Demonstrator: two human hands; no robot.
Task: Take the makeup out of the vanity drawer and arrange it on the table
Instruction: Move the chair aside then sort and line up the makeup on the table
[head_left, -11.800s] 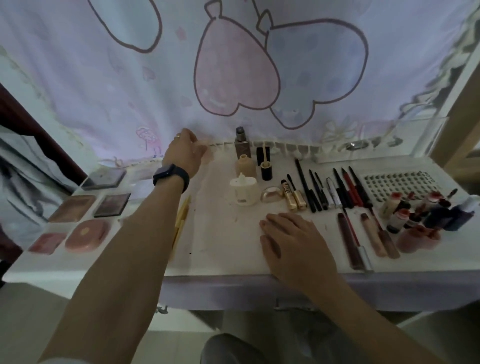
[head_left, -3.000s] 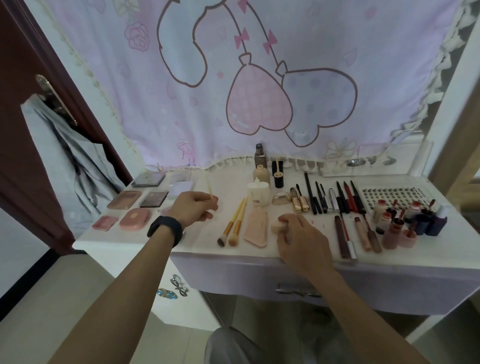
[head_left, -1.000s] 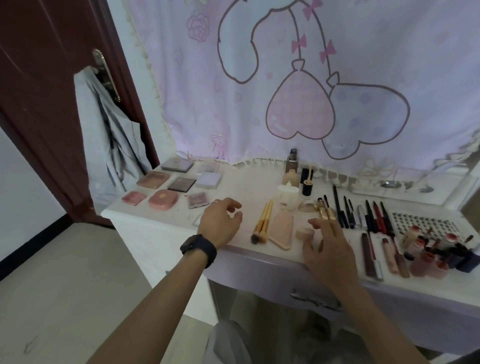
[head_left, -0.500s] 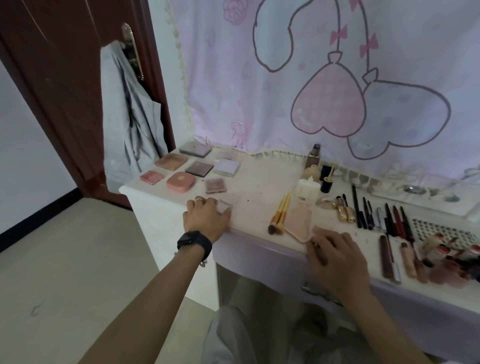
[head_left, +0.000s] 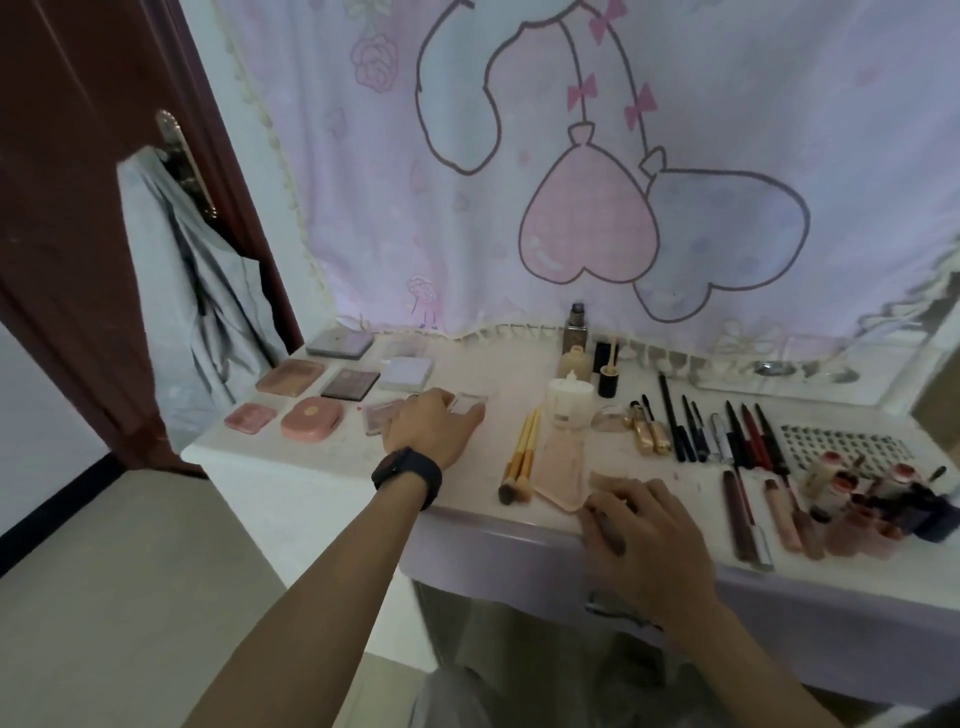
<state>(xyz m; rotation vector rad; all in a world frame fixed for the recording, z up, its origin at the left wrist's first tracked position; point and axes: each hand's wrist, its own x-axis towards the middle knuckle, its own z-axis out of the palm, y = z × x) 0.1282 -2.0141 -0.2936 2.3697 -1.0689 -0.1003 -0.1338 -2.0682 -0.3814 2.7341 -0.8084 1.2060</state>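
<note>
Makeup lies in rows on the white vanity table (head_left: 332, 467). My left hand (head_left: 434, 426), with a black watch on the wrist, rests flat on the top, its fingertips touching a small pale compact (head_left: 470, 402) next to a pink palette (head_left: 382, 415). My right hand (head_left: 641, 525) lies flat near the front edge, its fingertips at a small beige sponge (head_left: 605, 480) beside a pink puff (head_left: 563, 470). Two gold brushes (head_left: 522, 457) lie between my hands. Below the right hand is the lavender drawer front (head_left: 498, 545), which looks closed.
Several palettes (head_left: 311, 418) sit at the left end. A white bottle (head_left: 570, 408) and a foundation bottle (head_left: 576, 332) stand at the back. Pencils (head_left: 717, 431), lip tubes (head_left: 748, 514) and small bottles (head_left: 872, 493) fill the right. A dark door (head_left: 78, 208) with hanging grey cloth stands left.
My left hand has slid forward onto the small pale compact, now further from the edge. My right hand stays at the front edge. The view has swung right.
</note>
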